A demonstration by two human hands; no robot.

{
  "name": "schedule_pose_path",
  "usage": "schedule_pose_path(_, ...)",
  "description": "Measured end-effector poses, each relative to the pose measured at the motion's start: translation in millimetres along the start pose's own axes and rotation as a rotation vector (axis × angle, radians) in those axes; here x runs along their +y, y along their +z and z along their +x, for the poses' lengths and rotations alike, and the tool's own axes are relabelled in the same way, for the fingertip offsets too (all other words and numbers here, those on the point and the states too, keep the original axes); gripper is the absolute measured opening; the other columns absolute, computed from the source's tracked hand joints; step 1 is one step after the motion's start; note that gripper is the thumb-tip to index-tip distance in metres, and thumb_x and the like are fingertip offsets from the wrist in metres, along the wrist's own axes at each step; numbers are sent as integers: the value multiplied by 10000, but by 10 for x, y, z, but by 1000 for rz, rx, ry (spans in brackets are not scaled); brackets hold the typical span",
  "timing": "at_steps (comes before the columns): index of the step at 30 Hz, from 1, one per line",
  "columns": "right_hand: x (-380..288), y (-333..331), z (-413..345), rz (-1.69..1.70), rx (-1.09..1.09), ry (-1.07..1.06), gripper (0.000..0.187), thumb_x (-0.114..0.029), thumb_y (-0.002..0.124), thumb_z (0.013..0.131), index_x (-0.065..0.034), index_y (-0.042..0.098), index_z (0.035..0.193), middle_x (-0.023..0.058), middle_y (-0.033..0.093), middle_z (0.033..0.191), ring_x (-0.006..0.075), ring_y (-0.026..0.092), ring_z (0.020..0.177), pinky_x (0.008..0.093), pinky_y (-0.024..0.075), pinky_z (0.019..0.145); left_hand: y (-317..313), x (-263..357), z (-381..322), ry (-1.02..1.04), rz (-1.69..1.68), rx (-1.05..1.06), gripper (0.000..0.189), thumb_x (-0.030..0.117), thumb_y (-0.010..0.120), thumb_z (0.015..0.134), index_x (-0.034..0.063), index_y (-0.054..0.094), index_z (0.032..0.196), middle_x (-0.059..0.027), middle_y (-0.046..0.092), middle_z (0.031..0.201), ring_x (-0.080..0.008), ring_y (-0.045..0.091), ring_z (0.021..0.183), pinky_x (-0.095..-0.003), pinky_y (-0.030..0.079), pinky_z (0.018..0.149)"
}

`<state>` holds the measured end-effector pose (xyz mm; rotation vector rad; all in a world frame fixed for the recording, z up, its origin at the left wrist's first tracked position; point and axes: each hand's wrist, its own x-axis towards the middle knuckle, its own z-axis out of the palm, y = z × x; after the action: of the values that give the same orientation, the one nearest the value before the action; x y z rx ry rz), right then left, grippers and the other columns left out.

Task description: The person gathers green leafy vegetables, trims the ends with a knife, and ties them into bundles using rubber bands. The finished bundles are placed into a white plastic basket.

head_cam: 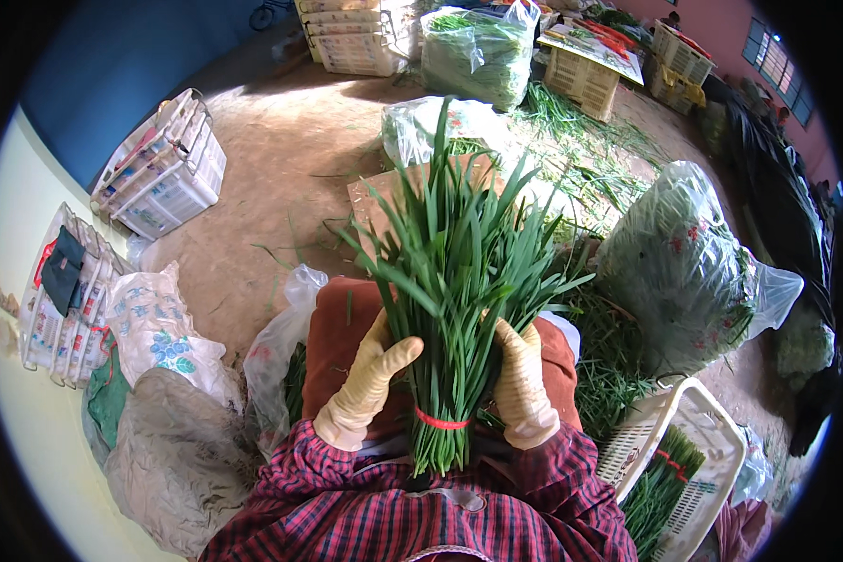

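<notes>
A bunch of long green leaf vegetables, looking like garlic chives [456,281], stands over my lap with its leaf tips pointing away from me. A red band [441,421] circles it near the cut stem ends. My left hand [376,372], in a pale yellow rubber glove, cups the bunch's left side with the thumb against the leaves. My right hand [523,379], gloved alike, rests at its right side, its fingertips partly hidden among the leaves. Beneath lies a reddish-brown cloth [337,337] over my legs.
At lower right, a white plastic basket [734,439] holds banded greens [664,478]. A stuffed clear bag [674,267] stands beyond it, near loose leaves [604,365]. Sacks [175,449] and stacked crates [168,190] are at left. Ahead are a cardboard piece [369,204] and more bagged greens [478,60].
</notes>
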<state>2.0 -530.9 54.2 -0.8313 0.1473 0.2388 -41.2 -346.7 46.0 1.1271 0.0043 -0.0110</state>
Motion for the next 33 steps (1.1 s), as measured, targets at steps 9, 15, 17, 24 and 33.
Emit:
schedule_pose_path(9, -246, 247, 535, -144, -178, 36, 456, -262, 683, 965, -29, 561, 1337, 51, 652, 1219, 161, 614, 1063, 310, 487, 944, 1, -119, 50, -270, 38, -176, 529, 160, 826, 839, 68, 619, 1316, 6, 676, 1183, -122, 608, 1103, -317, 476, 997)
schedule_pose_path(15, -440, 276, 394, -322, 31, -181, 672, -299, 669, 977, -26, 379, 1519, 115, 489, 1465, 215, 468, 1335, 346, 364, 1125, -132, -60, 461, -296, -250, -5, 469, 240, 800, 852, 28, 653, 1243, -23, 700, 1101, -132, 649, 1008, -310, 511, 922)
schedule_pose_path(17, -198, 257, 301, -386, 25, -65, 712, -229, 690, 950, -6, 343, 1531, 145, 484, 1452, 238, 462, 1335, 365, 375, 1122, -89, -77, 576, -305, 31, 112, 613, 341, 771, 848, 7, 572, 1321, -90, 675, 1206, -196, 669, 1033, -349, 547, 906)
schedule_pose_path(24, 362, 20, 225, -728, -113, -206, 1058, -275, 816, 794, 55, 166, 1560, 255, 413, 1478, 322, 400, 1409, 375, 346, 1163, 4, -338, 509, -3, 180, 137, 485, 250, 608, 954, 45, 520, 1385, -115, 548, 1368, -242, 541, 1230, -407, 436, 1062)
schedule_pose_path(33, -6, -124, 37, -453, -233, -166, 1184, -195, 817, 709, 47, 46, 1573, 272, 452, 1446, 333, 478, 1354, 380, 416, 1111, -74, -471, 459, 14, 105, 140, 530, 240, 563, 967, -1, 470, 1430, -178, 482, 1472, -274, 468, 1358, -465, 370, 1161)
